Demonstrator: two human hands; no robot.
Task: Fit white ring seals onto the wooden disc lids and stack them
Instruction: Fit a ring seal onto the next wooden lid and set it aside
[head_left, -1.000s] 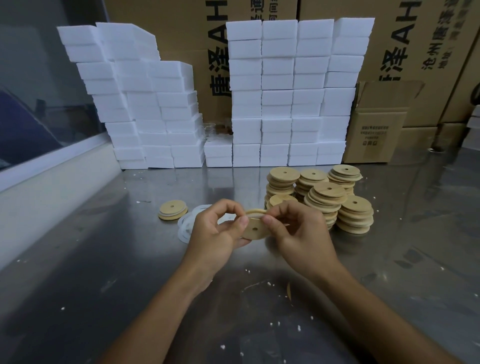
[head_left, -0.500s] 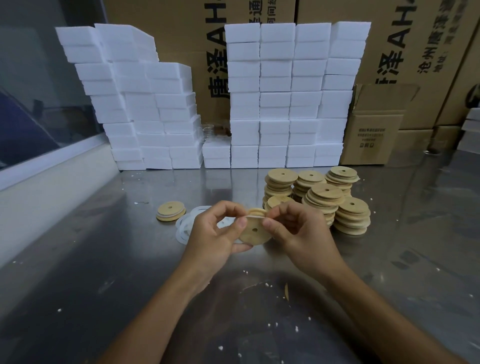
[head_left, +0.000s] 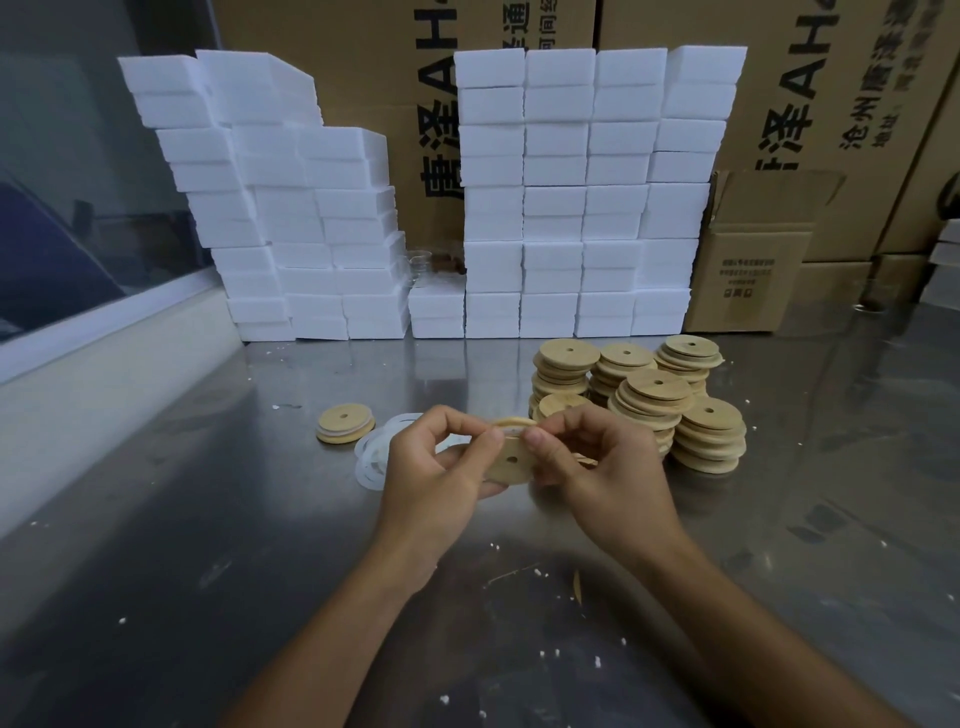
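Note:
Between both hands, above the steel table, I hold a round wooden disc lid (head_left: 511, 457) with a small centre hole. My left hand (head_left: 434, 467) pinches its left edge with thumb and fingers. My right hand (head_left: 605, 467) pinches its right edge, and a thin white ring seal (head_left: 511, 425) shows along the lid's top rim. Loose white ring seals (head_left: 371, 460) lie on the table just left of my left hand. A short stack of lids (head_left: 345, 423) sits further left. Several taller stacks of wooden lids (head_left: 649, 395) stand behind and to the right of my right hand.
White foam blocks (head_left: 571, 197) are piled in walls along the back of the table (head_left: 208, 545). Cardboard boxes (head_left: 753, 260) stand behind and at the right. A pale ledge (head_left: 104, 374) runs along the left. White crumbs dot the table.
The lid has tilted slightly between my fingers while both hands stay in the same place. The view has shifted a little.

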